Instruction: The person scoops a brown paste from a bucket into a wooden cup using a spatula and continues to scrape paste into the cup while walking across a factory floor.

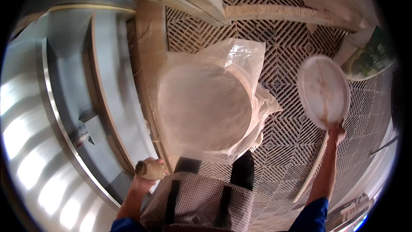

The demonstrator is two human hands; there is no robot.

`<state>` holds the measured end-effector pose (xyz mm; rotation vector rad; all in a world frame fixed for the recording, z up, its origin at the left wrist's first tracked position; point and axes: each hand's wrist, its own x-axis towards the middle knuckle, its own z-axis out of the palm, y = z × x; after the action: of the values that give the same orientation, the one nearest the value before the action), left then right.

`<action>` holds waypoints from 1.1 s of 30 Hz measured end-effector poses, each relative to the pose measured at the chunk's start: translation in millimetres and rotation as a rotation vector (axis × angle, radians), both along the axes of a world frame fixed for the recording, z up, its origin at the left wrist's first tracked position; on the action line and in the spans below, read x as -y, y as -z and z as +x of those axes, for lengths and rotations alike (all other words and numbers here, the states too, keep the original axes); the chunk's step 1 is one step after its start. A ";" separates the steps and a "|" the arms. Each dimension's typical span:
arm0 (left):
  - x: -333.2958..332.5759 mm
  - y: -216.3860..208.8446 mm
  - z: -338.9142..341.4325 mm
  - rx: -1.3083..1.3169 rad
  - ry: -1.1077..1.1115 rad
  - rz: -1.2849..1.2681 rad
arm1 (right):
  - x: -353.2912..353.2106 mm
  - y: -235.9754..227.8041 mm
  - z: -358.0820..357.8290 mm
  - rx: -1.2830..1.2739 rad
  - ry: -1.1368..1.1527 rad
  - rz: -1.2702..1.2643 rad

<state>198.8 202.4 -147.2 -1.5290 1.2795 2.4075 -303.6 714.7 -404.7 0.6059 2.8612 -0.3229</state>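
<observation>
In front of me stands a wide round tub (206, 103) with a clear plastic bag (246, 53) around its rim; its pale surface looks hazy, and I cannot tell what it holds. Out to the right, my right hand (337, 133) grips the near edge of a white round lid (324, 90) streaked with brown. At lower left, my left hand (151, 176) is closed around a stubby brown thing (146, 169) whose kind I cannot make out. That hand is beside a wooden edge, apart from the tub.
Slatted floor tiles (274, 141) surround the tub. Wooden beams (279, 15) run along the far side, and a metal-lined trough (116, 81) lies to the left. A green-and-white bag (369, 58) is beyond the lid. A thin wooden strip (311, 172) rests near my right forearm.
</observation>
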 end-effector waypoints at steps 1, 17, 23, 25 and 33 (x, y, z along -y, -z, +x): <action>5.8 -2.0 -0.5 -0.088 -0.042 0.090 | -19.2 -24.5 8.3 -0.012 0.151 -0.113; 24.1 -91.2 47.1 0.028 -0.159 0.072 | 310.2 -108.3 247.8 -0.026 -0.606 -0.382; 29.4 -93.2 80.5 -0.022 -0.119 -0.075 | 314.9 -107.8 248.9 0.008 -0.606 -0.402; 31.6 -95.4 83.3 -0.057 -0.123 -0.083 | 319.6 -109.8 247.7 -0.008 -0.602 -0.395; 58.0 -111.8 77.6 0.034 0.007 -0.099 | 275.7 -198.7 245.9 0.099 -0.156 -0.502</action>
<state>276.4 144.4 -35.4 -1.5786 1.4148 2.3366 -57.7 438.9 -205.9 0.2899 2.5603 -0.9144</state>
